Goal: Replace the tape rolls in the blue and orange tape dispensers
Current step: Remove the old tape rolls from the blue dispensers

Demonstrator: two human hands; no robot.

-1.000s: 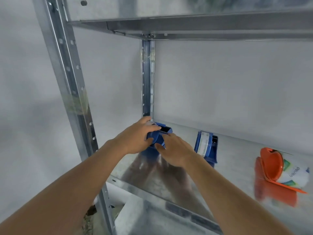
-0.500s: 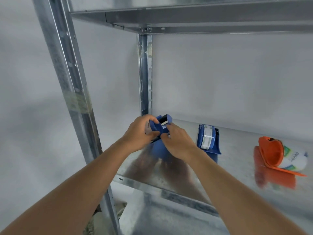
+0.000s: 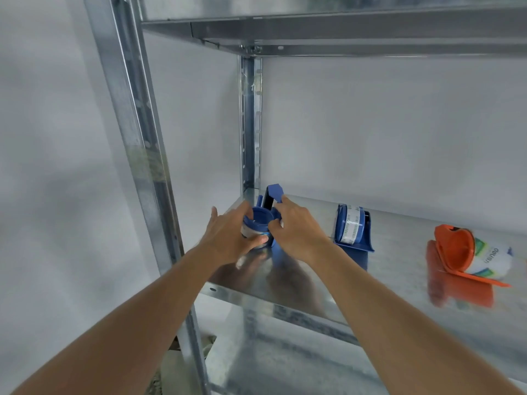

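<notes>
Two hands worked at shelf's [image 3: 399, 223] left rear corner; left hand [image 3: 228, 238] grasped tape roll [image 3: 256, 228] on its blue hub, right hand [image 3: 293, 228] clenched round blue dispenser [image 3: 273, 195]; roll-swap step, judged; next calls for pulling roll clear.

Both bare forearms reach forward and converge; left hand [image 3: 228, 238] curled with thumb and fingers closed in a grip, right hand [image 3: 296, 229] fingers bent, pinching just beside it, wrists straight
</notes>
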